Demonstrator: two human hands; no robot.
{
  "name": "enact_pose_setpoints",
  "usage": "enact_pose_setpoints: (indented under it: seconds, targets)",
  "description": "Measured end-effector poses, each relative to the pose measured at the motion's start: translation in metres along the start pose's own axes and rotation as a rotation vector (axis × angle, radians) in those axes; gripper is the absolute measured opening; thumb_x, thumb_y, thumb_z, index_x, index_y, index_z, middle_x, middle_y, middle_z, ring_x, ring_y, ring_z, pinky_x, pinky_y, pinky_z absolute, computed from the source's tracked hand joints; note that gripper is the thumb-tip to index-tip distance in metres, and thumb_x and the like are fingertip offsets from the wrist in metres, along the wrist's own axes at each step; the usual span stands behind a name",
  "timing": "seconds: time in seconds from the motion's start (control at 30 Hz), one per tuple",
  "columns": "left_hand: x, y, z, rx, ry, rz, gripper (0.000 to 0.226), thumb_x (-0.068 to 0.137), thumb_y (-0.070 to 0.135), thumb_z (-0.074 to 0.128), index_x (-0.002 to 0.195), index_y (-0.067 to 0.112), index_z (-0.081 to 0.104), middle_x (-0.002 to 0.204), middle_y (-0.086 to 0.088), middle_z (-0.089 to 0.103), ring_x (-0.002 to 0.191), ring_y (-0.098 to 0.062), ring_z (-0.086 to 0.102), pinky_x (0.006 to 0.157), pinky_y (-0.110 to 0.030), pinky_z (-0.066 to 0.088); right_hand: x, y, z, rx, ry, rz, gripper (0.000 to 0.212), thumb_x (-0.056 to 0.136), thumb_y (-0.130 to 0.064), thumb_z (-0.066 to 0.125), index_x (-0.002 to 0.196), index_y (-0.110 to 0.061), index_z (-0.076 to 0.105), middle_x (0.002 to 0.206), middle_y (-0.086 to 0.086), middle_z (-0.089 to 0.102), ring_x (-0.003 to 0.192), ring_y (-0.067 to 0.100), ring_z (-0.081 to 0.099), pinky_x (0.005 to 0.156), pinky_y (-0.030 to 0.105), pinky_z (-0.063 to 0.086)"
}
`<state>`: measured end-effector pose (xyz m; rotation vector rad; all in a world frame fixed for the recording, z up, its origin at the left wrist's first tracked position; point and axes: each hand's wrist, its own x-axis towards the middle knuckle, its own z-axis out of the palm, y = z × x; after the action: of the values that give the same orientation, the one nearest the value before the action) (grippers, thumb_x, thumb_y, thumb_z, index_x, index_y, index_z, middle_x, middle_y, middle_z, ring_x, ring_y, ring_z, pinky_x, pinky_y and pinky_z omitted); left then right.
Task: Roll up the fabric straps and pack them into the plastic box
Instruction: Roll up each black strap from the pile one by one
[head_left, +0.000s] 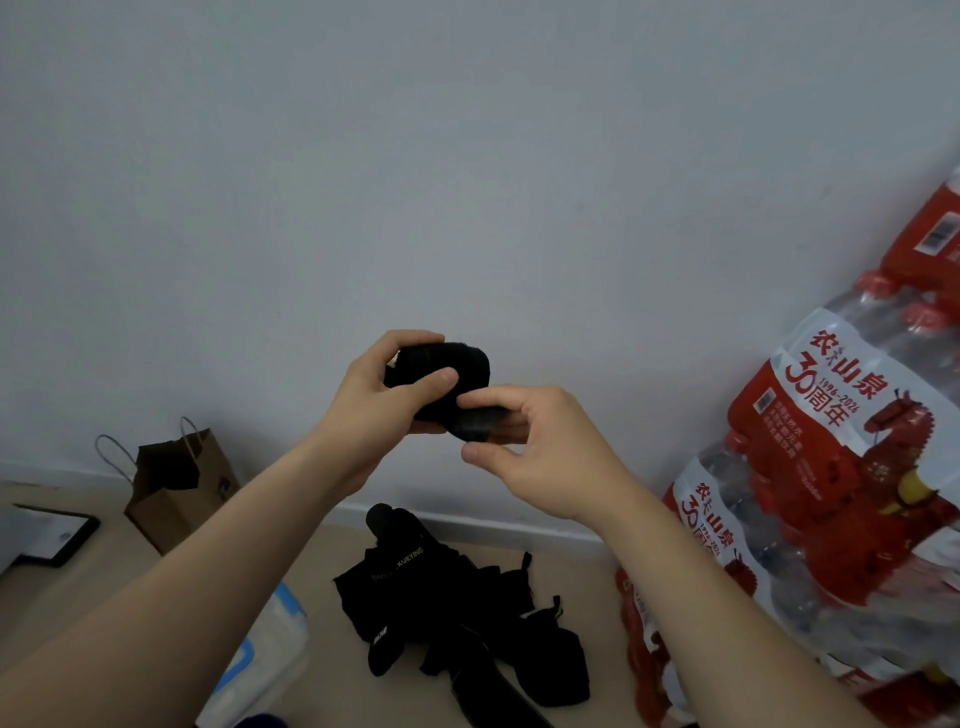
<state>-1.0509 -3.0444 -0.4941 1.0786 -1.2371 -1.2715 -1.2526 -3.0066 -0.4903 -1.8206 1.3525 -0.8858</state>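
Note:
I hold a black fabric strap (467, 371), wound into a thick roll, up in front of the grey wall. My left hand (382, 410) grips the roll from the left, thumb pressed on its front. My right hand (530, 452) pinches the roll's loose lower end between thumb and forefinger. On the floor below lies a pile of several more black straps (457, 613), tangled and unrolled. The clear plastic box (270, 649) with blue latches sits at the lower left, partly hidden behind my left forearm.
Shrink-wrapped packs of water bottles (831, 467) with red labels are stacked against the wall on the right. A brown paper bag (182, 488) stands at the left by the skirting, with a black-framed flat object (54, 535) beside it.

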Motion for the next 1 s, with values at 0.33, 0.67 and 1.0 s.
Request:
enact_pose_setpoints:
  seconds: [0.33,0.67,1.0]
  targets:
    - [0.006,-0.013,-0.003,0.201,-0.027,-0.019,0.018,0.100,0.036,0.076,0.118,0.038,0.075,0.114,-0.005,0.071,0.088,-0.016,0.077,0.071,-0.025,0.061,0.009,0.009,0.004,-0.070,0.105,-0.139,0.019,0.101,-0.014,0.072,0.110,-0.026,0.082,0.088,-0.013,0.081,0.086,0.001,0.077,0.081,0.020,0.059]
    - [-0.009,-0.009,0.026,-0.133,-0.201,-0.153,0.038,0.119,0.036,0.032,0.130,0.015,0.062,0.127,-0.014,0.076,0.115,-0.033,0.075,0.090,-0.054,0.065,0.023,0.008,0.019,-0.099,0.568,-0.132,0.019,0.088,-0.031,0.085,0.072,-0.024,0.076,0.064,-0.013,0.061,0.058,0.010,0.056,0.057,0.015,0.036]
    - [-0.009,-0.005,0.043,-0.076,-0.007,0.007,0.029,0.115,0.038,0.048,0.112,0.010,0.055,0.122,-0.020,0.072,0.110,-0.036,0.075,0.081,-0.056,0.067,0.029,0.003,0.023,0.133,0.622,-0.064,0.012,0.091,-0.025,0.085,0.084,-0.020,0.078,0.069,-0.005,0.071,0.056,0.024,0.065,0.060,0.043,0.058]
